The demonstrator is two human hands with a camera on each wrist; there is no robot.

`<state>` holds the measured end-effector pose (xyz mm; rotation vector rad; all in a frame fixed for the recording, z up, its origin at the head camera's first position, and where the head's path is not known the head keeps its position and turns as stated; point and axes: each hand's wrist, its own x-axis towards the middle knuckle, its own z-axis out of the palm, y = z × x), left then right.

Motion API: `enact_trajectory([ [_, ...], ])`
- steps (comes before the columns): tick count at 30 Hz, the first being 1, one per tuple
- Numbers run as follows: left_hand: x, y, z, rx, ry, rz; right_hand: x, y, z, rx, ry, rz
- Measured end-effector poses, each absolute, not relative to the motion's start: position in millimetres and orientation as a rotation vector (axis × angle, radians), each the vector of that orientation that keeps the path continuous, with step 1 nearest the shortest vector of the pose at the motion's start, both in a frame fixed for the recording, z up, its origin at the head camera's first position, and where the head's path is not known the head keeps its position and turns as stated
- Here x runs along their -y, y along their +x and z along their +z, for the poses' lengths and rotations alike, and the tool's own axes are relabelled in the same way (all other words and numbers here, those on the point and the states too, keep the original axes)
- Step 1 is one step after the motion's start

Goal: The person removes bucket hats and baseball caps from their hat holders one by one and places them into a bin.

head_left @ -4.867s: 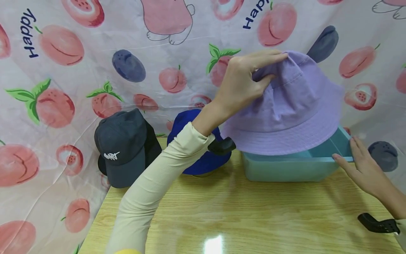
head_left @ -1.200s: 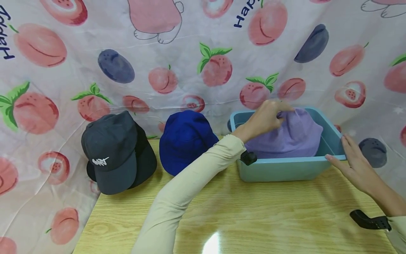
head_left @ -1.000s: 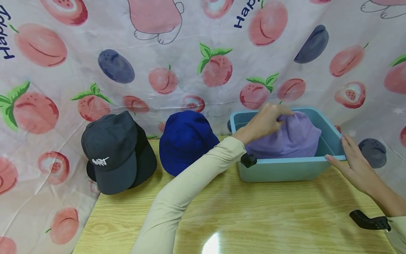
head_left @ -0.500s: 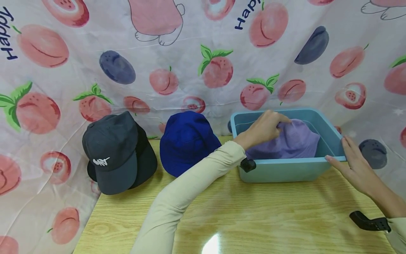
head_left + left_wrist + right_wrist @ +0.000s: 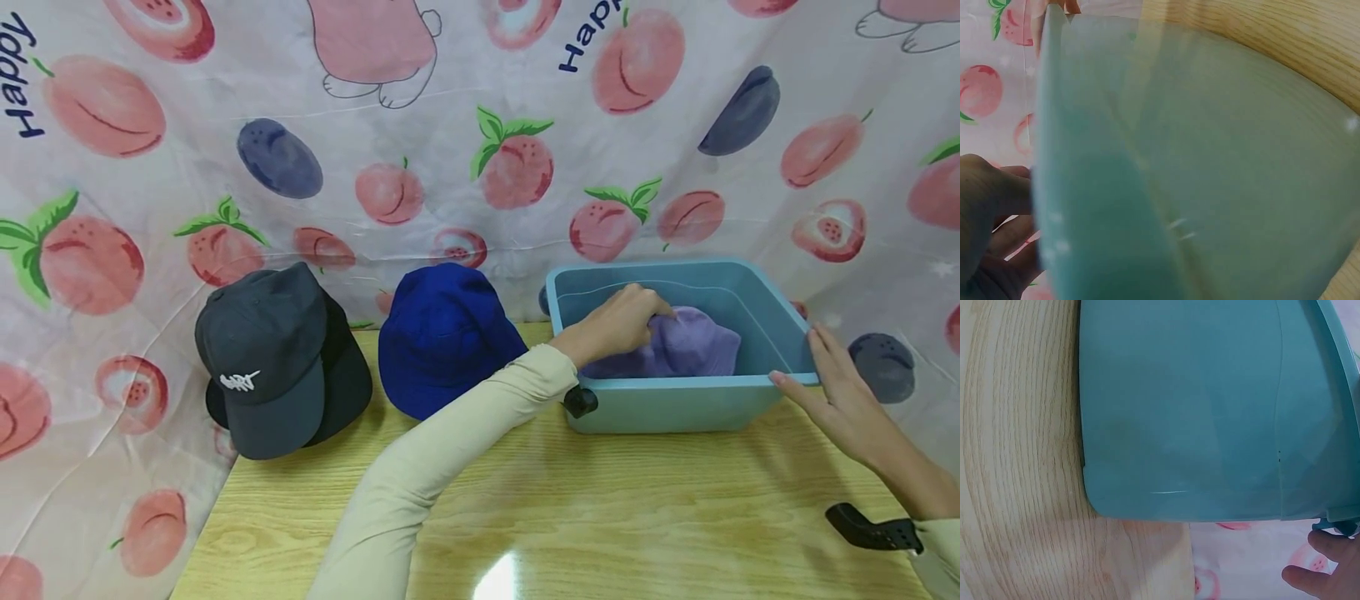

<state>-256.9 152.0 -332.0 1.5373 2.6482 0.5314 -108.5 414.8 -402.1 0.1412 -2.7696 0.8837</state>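
Observation:
Inside the teal bin, my left hand pinches the crown of a purple bucket hat, which lies low in the bin; its lower part is hidden by the front wall. In the left wrist view the same hand shows beyond the bin's wall, and the hat is out of sight. My right hand rests at the bin's right end, fingers extended along the rim and thumb at the front corner. The right wrist view shows its fingers beside the bin.
Left of the bin, a blue bucket hat sits on the wooden table. Farther left are dark caps, one overlapping another, at the table's left side. A fruit-print cloth hangs behind everything.
The purple hat has gone from above the bin down into it, held by my left hand, and sits lower than half a second ago. My right hand stays at the rim.

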Motion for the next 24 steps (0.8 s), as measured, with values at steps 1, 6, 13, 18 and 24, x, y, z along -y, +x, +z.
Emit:
enact_trajectory([
  [1, -151.8, -257.3, -333.2, -2.647, 1.535, 0.527, -414.8, -108.5, -402.0, 2.768, 0.139, 0.880],
  [6, -151.6, -258.2, -337.5, -2.622, 1.516, 0.531, -414.7, -108.5, -402.4, 2.767, 0.131, 0.874],
  [13, -151.4, -257.1, -339.4, -2.546, 1.478, 0.531, -413.3, -108.6, -403.5, 2.769, 0.132, 0.886],
  [18, -149.5, -255.8, -331.7, -2.503, 1.429, 0.582, -412.5, -108.7, -402.9, 2.769, 0.128, 0.884],
  [24, -145.5, -252.7, -319.1, -2.470, 1.421, 0.566, -412.6, -108.5, -402.7, 2.766, 0.120, 0.874],
])
